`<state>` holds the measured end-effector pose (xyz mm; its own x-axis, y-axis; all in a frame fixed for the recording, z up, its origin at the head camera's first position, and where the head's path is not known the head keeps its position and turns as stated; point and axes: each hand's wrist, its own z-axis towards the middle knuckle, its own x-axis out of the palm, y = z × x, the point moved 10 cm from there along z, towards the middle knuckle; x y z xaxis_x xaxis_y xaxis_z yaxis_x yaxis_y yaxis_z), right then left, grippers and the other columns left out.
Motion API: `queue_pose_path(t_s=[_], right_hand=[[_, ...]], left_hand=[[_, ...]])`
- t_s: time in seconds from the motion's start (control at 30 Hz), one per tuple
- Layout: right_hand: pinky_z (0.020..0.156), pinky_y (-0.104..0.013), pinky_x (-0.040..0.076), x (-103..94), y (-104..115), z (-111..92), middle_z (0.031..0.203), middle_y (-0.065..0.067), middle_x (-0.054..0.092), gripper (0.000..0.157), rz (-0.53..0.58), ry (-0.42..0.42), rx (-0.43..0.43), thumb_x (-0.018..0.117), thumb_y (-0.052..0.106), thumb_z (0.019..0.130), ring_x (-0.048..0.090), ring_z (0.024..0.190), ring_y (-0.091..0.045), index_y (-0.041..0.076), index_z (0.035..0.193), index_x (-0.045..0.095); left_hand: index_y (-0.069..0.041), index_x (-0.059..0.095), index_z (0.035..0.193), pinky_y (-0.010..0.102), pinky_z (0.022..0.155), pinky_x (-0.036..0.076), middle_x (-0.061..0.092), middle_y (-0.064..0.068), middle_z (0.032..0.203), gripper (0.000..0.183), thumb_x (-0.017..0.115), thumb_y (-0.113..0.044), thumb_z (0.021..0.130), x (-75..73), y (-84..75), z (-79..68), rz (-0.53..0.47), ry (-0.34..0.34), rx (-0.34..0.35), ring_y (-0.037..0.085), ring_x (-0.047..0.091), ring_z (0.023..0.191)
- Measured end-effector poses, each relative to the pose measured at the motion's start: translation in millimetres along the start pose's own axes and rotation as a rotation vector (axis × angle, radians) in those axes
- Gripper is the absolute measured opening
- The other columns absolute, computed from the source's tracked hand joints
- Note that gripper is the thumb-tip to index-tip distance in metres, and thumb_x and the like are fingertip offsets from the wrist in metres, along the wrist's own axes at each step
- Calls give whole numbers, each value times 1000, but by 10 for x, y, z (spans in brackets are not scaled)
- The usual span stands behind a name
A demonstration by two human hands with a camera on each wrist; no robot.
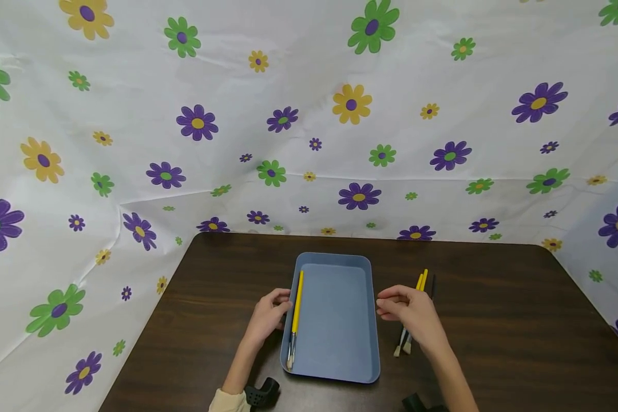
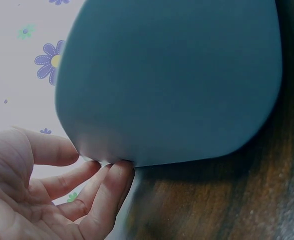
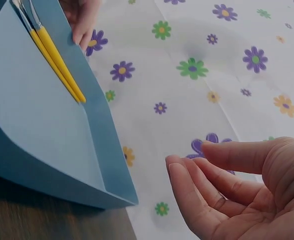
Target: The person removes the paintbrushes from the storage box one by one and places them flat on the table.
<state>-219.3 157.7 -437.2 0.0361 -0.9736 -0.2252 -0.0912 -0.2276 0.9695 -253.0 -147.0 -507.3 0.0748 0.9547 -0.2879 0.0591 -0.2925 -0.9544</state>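
A shallow blue-grey tray (image 1: 335,320) lies lengthwise between the two hands. Two yellow paintbrushes (image 3: 59,62) lie side by side along its left wall, bristles toward the person. My left hand (image 1: 268,315) holds the left side of the tray, its fingertips at the edge in the left wrist view. My right hand (image 1: 409,315) hovers beside the right rim, fingers loosely bent with nothing between them; a gap parts it from the tray in the right wrist view. Beyond that hand lie more brushes (image 1: 424,277), partly hidden by it.
The dark wooden table (image 1: 499,332) carries the tray and brushes. White cloth (image 1: 298,212) with purple, green and yellow flowers hangs behind and at the sides. One of the brushes at the right has a dark handle (image 1: 434,285).
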Motion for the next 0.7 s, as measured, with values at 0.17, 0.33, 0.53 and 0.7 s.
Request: queue_pose_path(t_s=[0.17,0.33,0.53,0.7], right_hand=[[75,-33,63,99,-9,-3,98,-21,73,23,-6,14,0,69,3,96,74,84,-30,-14,112,68],[74,-34,63,254,29,13,95,-20,73,23,-8,53,-41,71,3,96,74,83,-31,-14,111,68],[72,-34,63,535,109,53,92,-20,74,23,-3,109,-90,72,4,94,74,82,-33,-14,109,69],[70,-31,62,756,155,57,89,-19,74,21,-10,139,-105,73,2,93,74,81,-34,-13,106,70]], left_hand=[[7,65,129,38,58,61,67,16,110,36,66,-10,97,9,-2,-2,-3,6,4,20,63,85],[6,65,129,38,59,61,67,17,111,36,65,-9,97,2,-3,0,0,4,1,21,63,85],[6,64,129,38,59,61,67,17,111,36,65,-10,97,-5,-12,-1,3,5,3,21,63,85],[6,64,129,38,59,61,66,17,112,37,65,-10,96,2,-8,0,3,7,2,20,63,82]])
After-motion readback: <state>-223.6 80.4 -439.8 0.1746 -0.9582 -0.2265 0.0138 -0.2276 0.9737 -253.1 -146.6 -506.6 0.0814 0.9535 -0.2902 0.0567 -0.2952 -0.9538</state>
